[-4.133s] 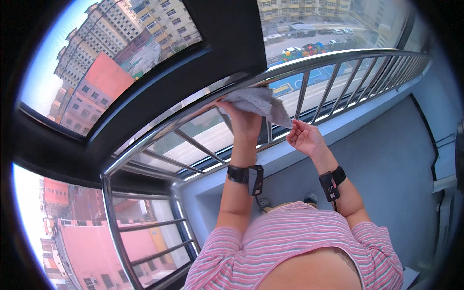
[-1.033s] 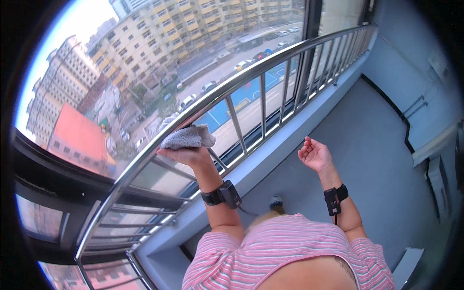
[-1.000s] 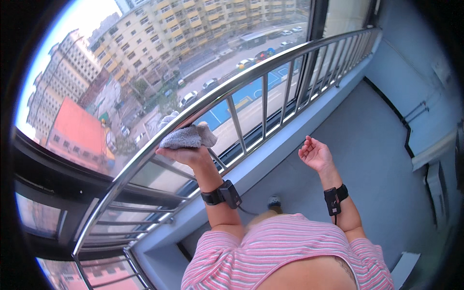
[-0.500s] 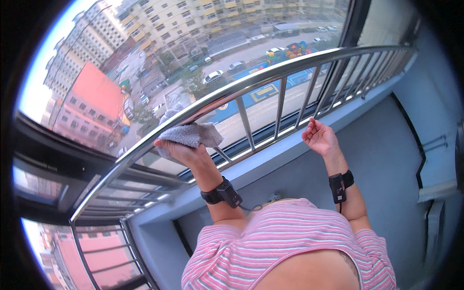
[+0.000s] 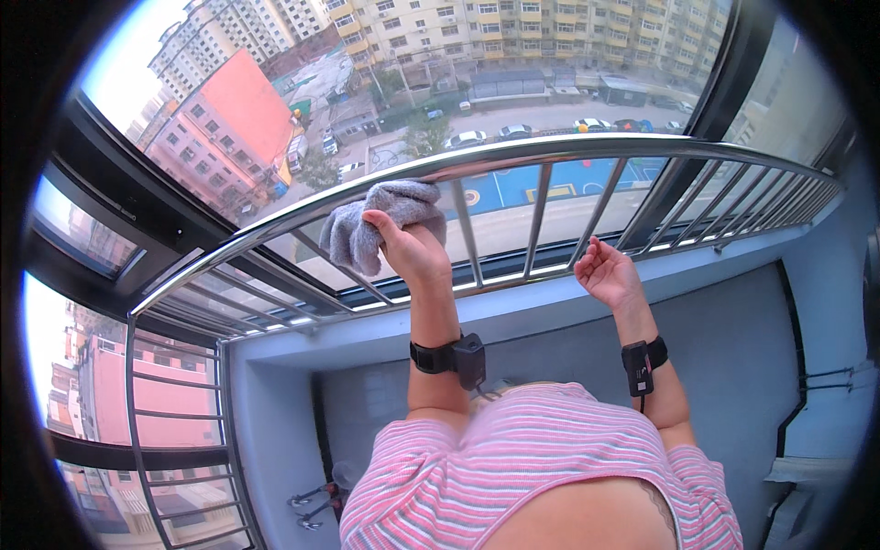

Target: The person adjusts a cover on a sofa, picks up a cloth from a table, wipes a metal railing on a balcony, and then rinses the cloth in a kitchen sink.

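Note:
My left hand [image 5: 414,252] is closed on a grey, fluffy cloth [image 5: 351,236], its thumb showing in front of the folds. The bunched cloth lies against the shiny metal railing [image 5: 559,147], covering part of the top rail and reaching down over the upright bars. Farther right, my right hand [image 5: 609,275] is held palm up below the top rail, near the lower ends of the bars. Its fingers are loosely curled, with nothing in them. A black strapped device sits on each of my forearms.
Behind the railing stand large windows with dark frames [image 5: 724,92], showing buildings and parked cars far below. A pale blue ledge [image 5: 513,291] runs under the bars. The railing turns a corner at the left. Dark-handled objects [image 5: 316,506] stand on the floor at lower left.
The view has turned left. My left hand has shifted from gripping the cloth over the top rail to a raised, upright pose, with the cloth bunched beyond it. My right hand stays much the same.

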A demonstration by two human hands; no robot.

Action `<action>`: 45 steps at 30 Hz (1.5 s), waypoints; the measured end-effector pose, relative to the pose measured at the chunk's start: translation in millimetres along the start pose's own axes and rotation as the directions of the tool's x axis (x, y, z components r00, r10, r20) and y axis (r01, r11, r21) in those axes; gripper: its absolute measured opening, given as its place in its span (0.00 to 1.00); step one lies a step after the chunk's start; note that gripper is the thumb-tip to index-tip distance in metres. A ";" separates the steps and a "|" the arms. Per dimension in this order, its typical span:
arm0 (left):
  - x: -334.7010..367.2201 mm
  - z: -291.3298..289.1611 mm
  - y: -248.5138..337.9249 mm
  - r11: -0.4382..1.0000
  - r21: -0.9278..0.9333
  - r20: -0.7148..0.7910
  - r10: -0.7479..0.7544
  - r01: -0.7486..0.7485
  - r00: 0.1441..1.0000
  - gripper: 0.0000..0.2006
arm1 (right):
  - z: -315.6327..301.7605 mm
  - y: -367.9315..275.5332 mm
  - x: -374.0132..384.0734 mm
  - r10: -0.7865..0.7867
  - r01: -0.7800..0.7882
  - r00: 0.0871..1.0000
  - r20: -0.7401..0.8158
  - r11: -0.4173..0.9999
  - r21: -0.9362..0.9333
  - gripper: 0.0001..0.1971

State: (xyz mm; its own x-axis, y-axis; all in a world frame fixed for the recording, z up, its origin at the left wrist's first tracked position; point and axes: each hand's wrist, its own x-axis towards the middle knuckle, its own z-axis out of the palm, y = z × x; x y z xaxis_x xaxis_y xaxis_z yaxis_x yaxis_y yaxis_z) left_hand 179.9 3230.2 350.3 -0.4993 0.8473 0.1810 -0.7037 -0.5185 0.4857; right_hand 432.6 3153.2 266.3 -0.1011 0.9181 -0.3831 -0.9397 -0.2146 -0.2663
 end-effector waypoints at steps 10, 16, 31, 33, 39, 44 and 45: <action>-14.5 10.3 -38.3 0.982 -0.098 0.150 -0.148 0.163 0.978 0.28 | -33.0 -64.7 -24.4 -0.006 0.006 1.000 -0.020 1.000 0.021 0.07; -53.3 27.4 -66.8 0.994 0.079 0.253 0.048 -0.070 0.966 0.27 | -51.1 -79.3 -25.9 0.035 -0.034 0.999 -0.026 0.999 0.042 0.07; -80.8 64.0 -95.1 0.941 0.029 0.184 -0.337 0.337 0.923 0.30 | -90.1 -118.8 -61.0 0.042 -0.042 0.997 -0.066 0.999 -0.002 0.06; -92.9 54.5 -109.9 0.959 0.057 0.258 -0.282 0.277 0.924 0.30 | -96.9 -126.2 -64.1 0.037 -0.038 0.997 -0.069 0.999 -0.005 0.07; -165.0 65.1 -112.4 0.833 0.037 0.319 -0.533 0.552 0.784 0.33 | -72.2 -134.3 -85.5 0.079 -0.065 0.995 0.068 0.981 -0.181 0.13; -197.2 79.7 -104.1 0.706 0.031 0.463 -0.637 0.707 0.616 0.37 | -60.8 -122.1 -67.1 0.131 -0.067 0.956 0.263 0.969 -0.237 0.25; -203.7 84.9 -101.9 0.707 0.050 0.459 -0.644 0.705 0.613 0.39 | -54.0 -117.1 -63.8 0.190 -0.119 0.928 0.321 0.966 -0.230 0.27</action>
State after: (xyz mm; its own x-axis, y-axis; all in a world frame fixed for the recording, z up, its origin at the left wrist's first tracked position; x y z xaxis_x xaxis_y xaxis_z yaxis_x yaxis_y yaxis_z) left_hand 396.2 3120.2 336.5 0.3787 0.9057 0.1904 -0.8246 0.2368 0.5137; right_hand 566.7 3101.7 274.1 -0.3773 0.9180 -0.1226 -0.8207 -0.3927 -0.4150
